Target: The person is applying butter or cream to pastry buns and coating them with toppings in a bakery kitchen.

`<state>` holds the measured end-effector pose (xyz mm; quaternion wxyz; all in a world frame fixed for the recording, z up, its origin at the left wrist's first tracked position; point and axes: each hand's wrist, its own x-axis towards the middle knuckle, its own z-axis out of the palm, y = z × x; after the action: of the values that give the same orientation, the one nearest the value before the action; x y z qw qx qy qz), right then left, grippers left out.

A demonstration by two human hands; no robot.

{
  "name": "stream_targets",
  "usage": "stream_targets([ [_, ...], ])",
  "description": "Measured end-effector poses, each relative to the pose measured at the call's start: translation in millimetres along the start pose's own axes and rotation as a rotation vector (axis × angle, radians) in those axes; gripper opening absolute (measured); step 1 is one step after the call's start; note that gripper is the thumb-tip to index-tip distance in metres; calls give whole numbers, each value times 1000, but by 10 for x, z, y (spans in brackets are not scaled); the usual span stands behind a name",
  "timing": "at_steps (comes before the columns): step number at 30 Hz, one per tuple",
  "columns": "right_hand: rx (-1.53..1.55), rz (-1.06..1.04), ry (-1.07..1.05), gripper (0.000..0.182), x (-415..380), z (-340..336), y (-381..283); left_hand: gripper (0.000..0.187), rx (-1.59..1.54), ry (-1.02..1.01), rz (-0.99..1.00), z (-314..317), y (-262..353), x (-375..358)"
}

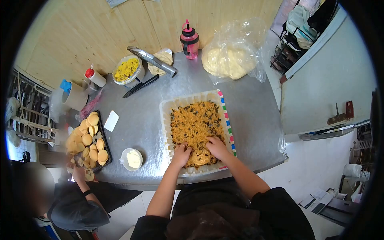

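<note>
A rectangular tub [164, 114] lined with clear plastic holds a loose orange-brown crumb mixture [196, 120] flecked with dark bits. At its near side, my left hand [182, 155] rests in the mixture with its fingers curled in; whatever they grip is hidden. Opposite it, my right hand [218, 149] lies on the crumbs, thumb and fingers slightly apart. Between the two hands sits a pale round lump [200, 157] partly covered in crumbs. To the left of the tub stands a small white bowl [124, 162] of pale cream.
A co-worker's hand [79, 173] is beside a dark tray [107, 138] of round cakes. Toward the wall are a bucket [138, 76] of yellow filling, a knife [141, 86], a pink bottle [192, 50], and bagged dough [226, 62]. A white scraper [111, 121] lies on the metal table [256, 120].
</note>
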<state>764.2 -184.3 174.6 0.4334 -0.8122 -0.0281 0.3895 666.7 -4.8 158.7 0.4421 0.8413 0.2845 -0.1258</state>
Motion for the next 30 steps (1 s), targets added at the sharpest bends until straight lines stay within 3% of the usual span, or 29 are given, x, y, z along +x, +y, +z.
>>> stream_targets([
  [4, -160, -30, -145, 48, -153, -192, -153, 49, -6, -247, 52, 3, -135, 36],
  [5, -214, -44, -189, 48, -161, -244, -157, 49, 8, -218, 89, -4, -164, 8],
  [7, -418, -178, 43, 48, -105, -136, 123, 49, 34, -161, 164, 7, -219, -67],
  [8, -519, -241, 158, 49, -72, -51, 290, 54, 1, -182, 107, 26, -206, -87],
  [11, -467, -242, 163, 49, 50, 187, 488, 62, -79, -237, -39, 93, -118, -78],
  [14, 68, -28, 83, 44, 17, 118, 358, 56, -194, -253, -92, 127, -102, -22],
  [17, 331, 130, -172, 38, -79, -124, 196, 45, -346, -238, 1, 116, -136, -55],
  [18, 313, 100, -158, 36, -153, -154, 171, 43, -338, -235, 73, 34, -66, -131],
  [21, 41, -288, -52, 34, -432, -215, 103, 39, -273, -227, 171, -274, 276, -465],
  [22, 45, -435, -127, 32, -442, -176, 192, 38, -242, -229, 183, -334, 331, -543],
  [25, -72, -263, -227, 33, -721, -313, -130, 35, -372, -445, 132, -338, 180, -585],
  [26, 5, 71, -314, 38, -814, -433, -364, 36, -347, -463, 126, -380, 202, -597],
  [30, -166, -347, -169, 43, -526, -357, 179, 39, -200, -443, 195, -423, 164, -560],
])
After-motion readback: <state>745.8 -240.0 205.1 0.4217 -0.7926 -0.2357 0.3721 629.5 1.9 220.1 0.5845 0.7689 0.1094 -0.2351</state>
